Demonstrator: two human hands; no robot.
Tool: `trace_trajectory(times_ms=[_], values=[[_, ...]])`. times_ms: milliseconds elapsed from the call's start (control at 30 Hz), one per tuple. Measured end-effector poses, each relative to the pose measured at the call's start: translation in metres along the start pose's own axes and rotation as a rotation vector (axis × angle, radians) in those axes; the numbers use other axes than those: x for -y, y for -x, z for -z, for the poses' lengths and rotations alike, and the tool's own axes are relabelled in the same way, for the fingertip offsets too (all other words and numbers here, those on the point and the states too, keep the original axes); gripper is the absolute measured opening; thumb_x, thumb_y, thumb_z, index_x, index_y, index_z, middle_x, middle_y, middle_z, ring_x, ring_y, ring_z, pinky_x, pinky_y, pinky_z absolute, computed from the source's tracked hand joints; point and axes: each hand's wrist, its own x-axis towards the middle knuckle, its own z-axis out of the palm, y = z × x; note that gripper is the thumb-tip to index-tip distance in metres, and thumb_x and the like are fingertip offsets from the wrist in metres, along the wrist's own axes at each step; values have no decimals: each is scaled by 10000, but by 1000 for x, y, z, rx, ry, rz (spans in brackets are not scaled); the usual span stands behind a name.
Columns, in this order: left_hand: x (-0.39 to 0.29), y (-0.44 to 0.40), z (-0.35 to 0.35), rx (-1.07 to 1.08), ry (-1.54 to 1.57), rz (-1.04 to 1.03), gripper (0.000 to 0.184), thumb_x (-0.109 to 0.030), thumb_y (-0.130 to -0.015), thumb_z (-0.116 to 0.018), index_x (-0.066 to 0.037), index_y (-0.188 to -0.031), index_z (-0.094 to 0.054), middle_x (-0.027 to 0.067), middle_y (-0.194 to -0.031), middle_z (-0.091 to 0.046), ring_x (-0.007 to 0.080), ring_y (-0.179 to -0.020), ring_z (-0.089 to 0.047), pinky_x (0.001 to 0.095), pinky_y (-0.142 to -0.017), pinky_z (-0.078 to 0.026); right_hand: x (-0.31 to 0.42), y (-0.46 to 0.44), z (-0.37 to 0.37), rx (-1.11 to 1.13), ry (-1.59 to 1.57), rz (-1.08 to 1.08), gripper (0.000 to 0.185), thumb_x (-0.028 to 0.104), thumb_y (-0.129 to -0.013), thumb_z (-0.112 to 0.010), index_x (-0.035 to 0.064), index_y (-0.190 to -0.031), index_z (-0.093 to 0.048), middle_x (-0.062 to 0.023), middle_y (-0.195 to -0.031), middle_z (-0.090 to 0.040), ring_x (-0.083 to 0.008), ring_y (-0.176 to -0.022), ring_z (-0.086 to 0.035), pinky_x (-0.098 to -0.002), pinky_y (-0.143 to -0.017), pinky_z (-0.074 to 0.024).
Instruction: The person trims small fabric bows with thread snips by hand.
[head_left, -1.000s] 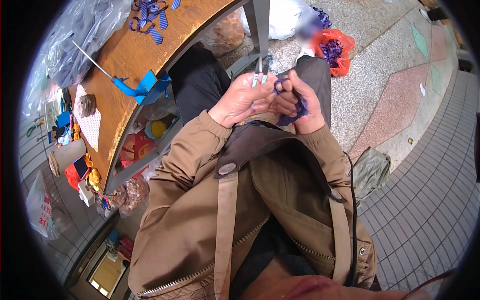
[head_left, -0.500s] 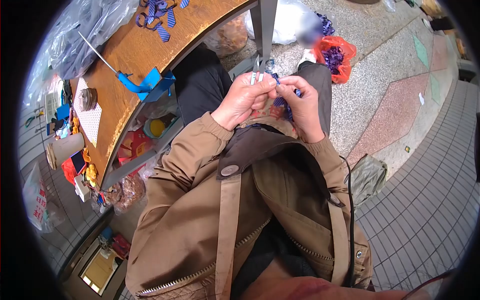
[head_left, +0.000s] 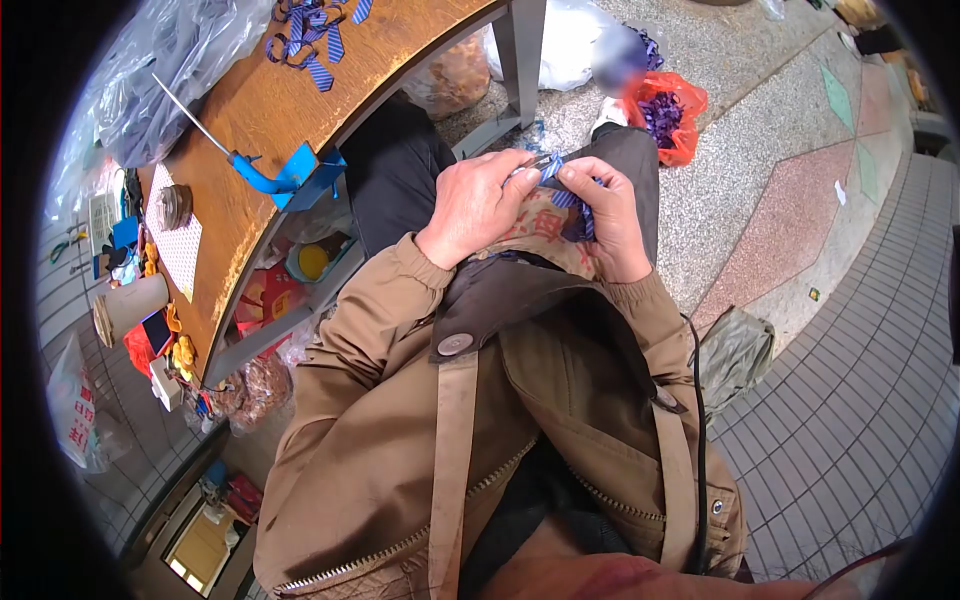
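Left hand (head_left: 478, 208) and right hand (head_left: 610, 218) meet over the lap, fingertips nearly touching. Blue striped strip (head_left: 552, 168) is between them; right thumb and fingers are pinched on its end, rest of it hanging below that hand in front of tan cloth (head_left: 545, 238) with red characters. Left fingers curl together around a metal tool (head_left: 541, 160), mostly hidden; cannot tell if its blades are apart or touching the strip.

Edges: curved, worn rim of wooden table (head_left: 268, 122) runs along the left, well apart from the left hand, dark-trousered leg (head_left: 400, 165) between. Blue bracket (head_left: 312, 178) juts past that rim, toward the leg. Grey table leg (head_left: 522, 65) stands ahead of the hands. Striped ties (head_left: 318, 70) lie at the table's far end.

Room: right side opens onto terrazzo floor (head_left: 745, 190), then tiles (head_left: 850, 400). Red bag (head_left: 690, 110) sits beyond the right knee; crumpled grey-green sheet (head_left: 740, 355) lies beside the right sleeve (head_left: 650, 310).
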Motion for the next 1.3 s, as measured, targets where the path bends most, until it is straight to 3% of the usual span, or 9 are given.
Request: trace_trajectory(times_ms=[233, 533, 900, 1033, 1300], values=[[-1, -1, 1, 28, -26, 6, 217, -168, -872, -613, -18, -1009, -690, 93, -924, -716, 261, -712, -646, 303, -636, -488, -2, -1, 3, 34, 11, -38, 48, 67, -856, -664, 20, -860, -673, -27, -819, -635, -73, -742, -538, -177, -725, -429], [1, 2, -7, -93, -89, -123, 191, -106, -841, -645, -14, -1001, -693, 94, -913, -718, 253, -713, -658, 291, -626, -497, 0, 0, 1, 50, 12, -45, 49, 68, -851, -667, 21, -862, -672, -28, -796, -639, -72, -723, -542, -174, -723, -433], [12, 3, -11, -73, 23, -115, 169, -121, -876, -638, -18, -1001, -688, 67, -878, -708, 203, -672, -637, 270, -605, -485, -2, -1, 4, 70, 35, -33, 55, 67, -854, -663, 16, -871, -673, -28, -806, -643, -70, -747, -547, -180, -741, -435], [19, 1, -9, 104, 519, 160, 137, -133, -905, -635, -32, -992, -665, 33, -810, -655, 120, -584, -536, 219, -539, -417, -5, -2, 4, 49, 87, 1, 82, 61, -855, -660, 4, -910, -685, -40, -846, -656, -73, -783, -556, -181, -761, -436], [21, 2, -5, 164, 1122, 435, 123, -128, -907, -650, -67, -1008, -613, 19, -774, -597, 37, -548, -407, 167, -480, -304, 0, -2, 0, -28, -16, 85, 193, 60, -868, -637, -14, -1043, -676, -54, -951, -664, -86, -847, -570, -189, -807, -436]])
